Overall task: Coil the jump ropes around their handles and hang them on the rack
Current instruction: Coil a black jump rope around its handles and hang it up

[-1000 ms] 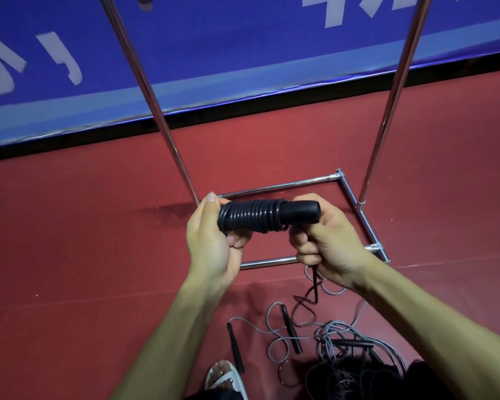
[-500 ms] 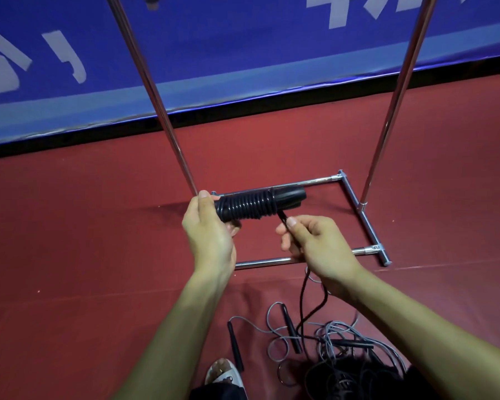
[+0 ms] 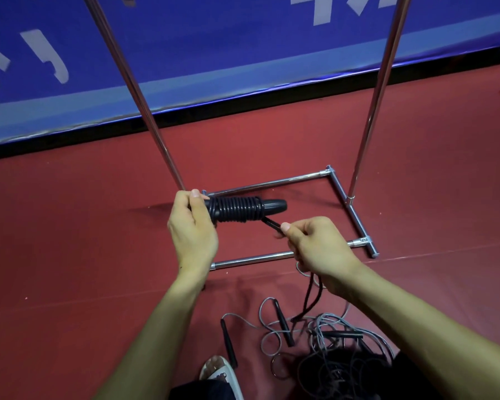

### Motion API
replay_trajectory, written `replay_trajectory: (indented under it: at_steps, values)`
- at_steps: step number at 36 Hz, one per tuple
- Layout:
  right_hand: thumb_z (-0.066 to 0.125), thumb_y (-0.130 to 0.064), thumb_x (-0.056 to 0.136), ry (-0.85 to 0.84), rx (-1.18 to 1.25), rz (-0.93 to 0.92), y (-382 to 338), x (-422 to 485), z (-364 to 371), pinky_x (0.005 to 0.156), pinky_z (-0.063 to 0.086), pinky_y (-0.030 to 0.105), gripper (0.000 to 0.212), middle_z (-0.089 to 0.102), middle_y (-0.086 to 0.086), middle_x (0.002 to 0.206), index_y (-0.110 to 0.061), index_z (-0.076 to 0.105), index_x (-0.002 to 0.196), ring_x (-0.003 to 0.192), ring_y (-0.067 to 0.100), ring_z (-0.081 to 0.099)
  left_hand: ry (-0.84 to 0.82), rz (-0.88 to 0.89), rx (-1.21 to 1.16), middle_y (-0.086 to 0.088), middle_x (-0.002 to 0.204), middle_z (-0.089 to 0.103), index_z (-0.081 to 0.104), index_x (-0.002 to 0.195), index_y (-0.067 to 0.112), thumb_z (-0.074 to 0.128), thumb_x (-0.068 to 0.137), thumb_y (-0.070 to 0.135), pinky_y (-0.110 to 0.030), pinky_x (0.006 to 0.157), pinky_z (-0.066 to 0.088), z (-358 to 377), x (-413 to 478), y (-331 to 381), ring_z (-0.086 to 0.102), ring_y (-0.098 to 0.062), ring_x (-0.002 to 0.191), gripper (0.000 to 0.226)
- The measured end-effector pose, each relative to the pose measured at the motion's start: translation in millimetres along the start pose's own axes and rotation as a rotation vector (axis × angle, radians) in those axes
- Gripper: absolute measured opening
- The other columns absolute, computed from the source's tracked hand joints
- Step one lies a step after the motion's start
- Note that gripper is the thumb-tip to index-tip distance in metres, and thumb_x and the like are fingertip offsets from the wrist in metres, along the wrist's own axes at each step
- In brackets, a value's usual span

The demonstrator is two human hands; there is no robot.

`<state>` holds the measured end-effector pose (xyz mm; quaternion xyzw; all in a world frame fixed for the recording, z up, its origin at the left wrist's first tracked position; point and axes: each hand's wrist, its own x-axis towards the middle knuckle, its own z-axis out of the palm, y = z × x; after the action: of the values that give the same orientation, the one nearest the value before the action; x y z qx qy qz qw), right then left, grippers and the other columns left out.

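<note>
- Jump rope [image 3: 234,211], black, is wound in tight turns around its handle [image 3: 273,205], which is held level in the air in front of the person, above the base of the rack [image 3: 251,260].
- At the coil's left end, the left hand [image 3: 192,229] grips the wrapped handle, fingers curled round it and the thumb lying along the top.
- Just below and to the right of the coil, the right hand [image 3: 318,246] pinches the loose strand [image 3: 270,223] between thumb and forefinger; the other fingers are curled in toward the palm.
- Below that hand the black strand drops toward the red floor [image 3: 70,241], where its end is lost among other ropes.
- The chrome rack stands on the floor, its rectangular base partly behind the hands, with two slanted posts rising past the top edge of the view.
- A tangle of ropes [image 3: 324,336], grey and black with slim black handles, lies on the floor near the front bar of the rack's base.
- A sandalled foot [image 3: 218,373] shows at the bottom edge, beside the tangle.
- A blue banner [image 3: 214,53] with white lettering runs along the far side of the floor behind the rack.
</note>
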<state>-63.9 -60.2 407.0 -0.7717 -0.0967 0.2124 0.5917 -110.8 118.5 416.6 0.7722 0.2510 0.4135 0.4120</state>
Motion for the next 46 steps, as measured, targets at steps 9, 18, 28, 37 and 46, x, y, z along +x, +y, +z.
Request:
replay_trajectory:
  at_steps: [9,18,28,37,46]
  values:
    - [0.065,-0.015,0.092,0.017,0.064,-0.050,-13.6,6.4,-22.0,0.043,0.025,0.021,0.018,0.047,-0.005,0.042,-0.020,0.051,0.082,0.042,0.017,0.036,-0.079,0.233,0.096,0.006,0.054,0.042,0.049,0.081,0.015,0.035,0.100,0.028,-0.037,0.053,0.031,-4.6,-4.3,3.4,0.043,-0.021,0.055,0.026]
    - [0.063,-0.024,0.086,0.058,-0.760,-0.297,-12.7,-3.6,-28.5,0.068,0.049,0.038,0.013,0.059,0.007,0.079,-0.026,0.051,0.091,0.082,0.038,0.059,-0.155,0.406,0.177,-0.009,0.051,0.047,0.052,0.080,0.001,0.034,0.096,0.025,-0.029,0.049,0.023,-2.0,-13.0,6.3,0.044,-0.035,0.043,0.034]
    - [0.047,-0.007,0.087,0.072,-1.094,-0.369,-18.2,-8.5,-25.1,0.060,0.033,0.036,0.023,0.037,0.001,0.069,-0.021,0.049,0.105,0.072,0.037,0.044,-0.197,0.396,0.189,0.001,0.051,0.041,0.051,0.079,0.002,0.033,0.095,0.027,-0.027,0.047,0.020,-4.3,-16.6,7.1,0.041,-0.033,0.041,0.035]
    - [0.065,-0.035,0.090,-0.146,-0.996,-0.536,-25.8,4.0,-48.6,0.075,0.048,0.037,0.012,0.058,-0.006,0.097,-0.029,0.069,0.099,0.096,0.025,0.059,-0.283,0.367,0.175,0.008,0.052,0.039,0.050,0.079,0.009,0.032,0.095,0.032,-0.024,0.048,0.022,-11.0,-15.5,6.9,0.036,-0.017,0.043,0.034]
    - [0.087,-0.011,0.069,-0.621,-0.401,-0.372,-39.6,4.8,-70.2,0.054,0.042,0.019,0.018,0.068,-0.005,0.062,-0.016,0.070,0.074,0.053,0.008,0.054,-0.540,0.255,-0.028,0.011,0.058,0.052,0.052,0.070,0.021,0.036,0.091,0.041,-0.016,0.051,0.035,-25.8,-18.3,18.0,0.045,-0.005,0.053,0.032]
